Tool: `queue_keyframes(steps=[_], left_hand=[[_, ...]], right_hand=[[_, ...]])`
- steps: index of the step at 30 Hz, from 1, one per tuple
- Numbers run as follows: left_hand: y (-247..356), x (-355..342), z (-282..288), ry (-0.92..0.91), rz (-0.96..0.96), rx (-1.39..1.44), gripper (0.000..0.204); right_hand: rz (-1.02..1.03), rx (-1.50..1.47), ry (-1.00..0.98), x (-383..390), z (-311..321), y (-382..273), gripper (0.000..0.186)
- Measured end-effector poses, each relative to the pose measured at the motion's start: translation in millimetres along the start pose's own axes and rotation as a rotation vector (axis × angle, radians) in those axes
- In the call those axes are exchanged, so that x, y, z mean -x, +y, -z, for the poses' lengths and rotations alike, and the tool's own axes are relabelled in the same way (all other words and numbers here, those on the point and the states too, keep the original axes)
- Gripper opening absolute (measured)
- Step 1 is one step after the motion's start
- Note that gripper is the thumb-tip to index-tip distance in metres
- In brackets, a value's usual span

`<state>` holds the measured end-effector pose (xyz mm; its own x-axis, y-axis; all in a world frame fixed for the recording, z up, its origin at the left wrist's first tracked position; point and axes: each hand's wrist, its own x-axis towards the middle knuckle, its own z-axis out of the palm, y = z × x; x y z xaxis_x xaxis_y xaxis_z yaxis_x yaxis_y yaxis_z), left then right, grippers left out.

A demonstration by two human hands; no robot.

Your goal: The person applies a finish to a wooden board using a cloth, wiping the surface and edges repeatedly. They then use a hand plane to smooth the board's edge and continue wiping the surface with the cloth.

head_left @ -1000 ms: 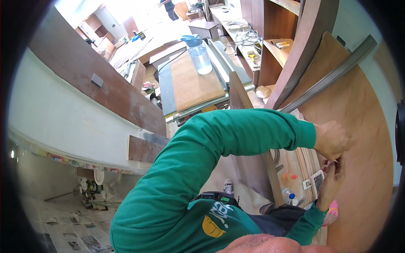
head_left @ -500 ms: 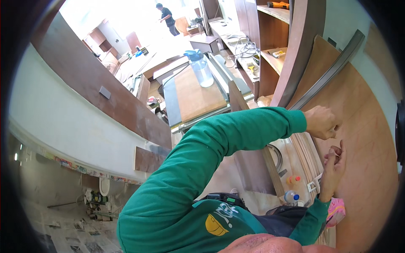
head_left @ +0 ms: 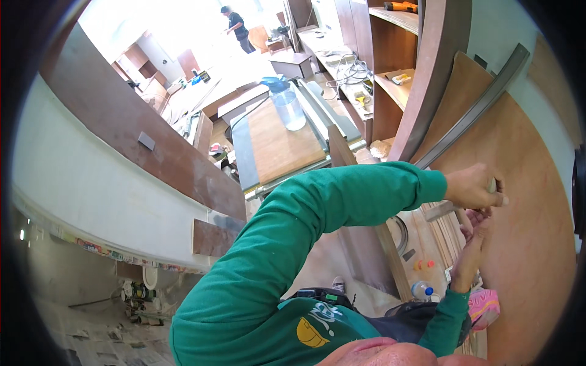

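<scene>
My left hand (head_left: 473, 186) reaches across to the right in a green sleeve, its fingers closed in front of a large curved wooden panel (head_left: 528, 244). A pale handle-like end shows in that fist, and a blocky grey-brown piece (head_left: 439, 211) sticks out beneath it; together they look like a hammer, though the fist hides the join. Just below, my right hand (head_left: 474, 241) is raised against the panel with its fingers curled together. The left hand partly covers those fingertips, so anything pinched there is hidden. A dark grey strip (head_left: 476, 113) runs slantwise up the panel's far side.
Long wood strips (head_left: 450, 235), bottles (head_left: 421, 289) and a pink bag (head_left: 485, 308) lie below my right arm. A dark board (head_left: 366, 256) stands upright nearby. Beyond are a work table (head_left: 284, 146) with a water jug (head_left: 287, 110), shelves (head_left: 390, 91) and another person (head_left: 237, 29).
My left hand has moved slightly down and turned, and the blocky piece has come into sight beneath it. The right hand has turned, its fingers now partly behind the left.
</scene>
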<state>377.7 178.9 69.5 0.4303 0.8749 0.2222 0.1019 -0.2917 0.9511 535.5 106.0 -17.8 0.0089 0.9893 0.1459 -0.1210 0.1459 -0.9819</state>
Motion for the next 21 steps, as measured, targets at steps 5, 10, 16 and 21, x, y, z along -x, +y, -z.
queue_keyframes(steps=[5, 10, 16, 21], left_hand=[[-3.5, -1.9, -7.0, 0.006, -0.043, -0.019, 0.032], [-4.0, 1.2, -3.5, 0.057, -0.019, -0.097, 0.033], [-13.8, -4.4, -14.4, 0.070, 0.014, 0.028, 0.033], [8.6, 1.5, -10.6, 0.112, 0.037, 0.202, 0.030]], right_hand=[[0.019, -0.134, 0.022, -8.0, 15.1, 5.5, 0.055], [0.091, -0.001, 0.087, -12.3, 21.6, 1.7, 0.047], [0.120, 0.142, 0.149, -13.3, 34.3, -4.4, 0.048], [0.056, 0.126, -0.042, -19.8, 47.4, 19.6, 0.053]])
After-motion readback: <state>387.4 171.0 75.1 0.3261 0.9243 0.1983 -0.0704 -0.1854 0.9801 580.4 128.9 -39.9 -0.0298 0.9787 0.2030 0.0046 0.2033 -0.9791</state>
